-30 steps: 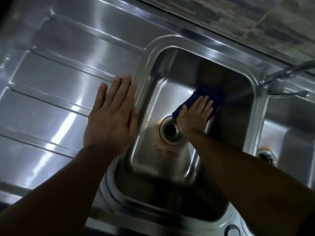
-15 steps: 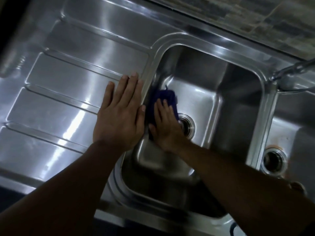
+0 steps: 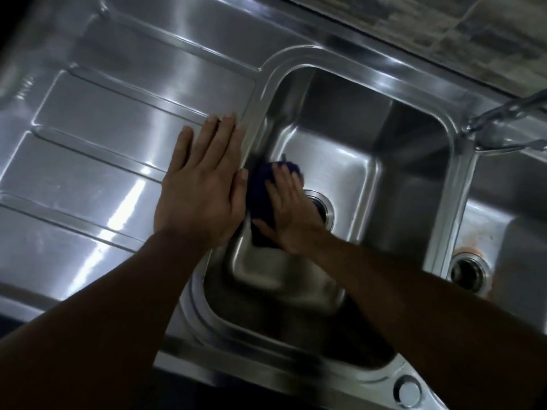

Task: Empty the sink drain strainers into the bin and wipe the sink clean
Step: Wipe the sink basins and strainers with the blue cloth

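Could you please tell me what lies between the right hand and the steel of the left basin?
A dark blue cloth, pressed flat under the right hand against the left side of the basin, as the head view shows.

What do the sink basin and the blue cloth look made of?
Sink basin: likely stainless steel, satin finish; streaky highlights and pressed rounded corners. Blue cloth: seemingly soft fabric, matte, no glare, bunched under the right hand; weave too blurred to tell.
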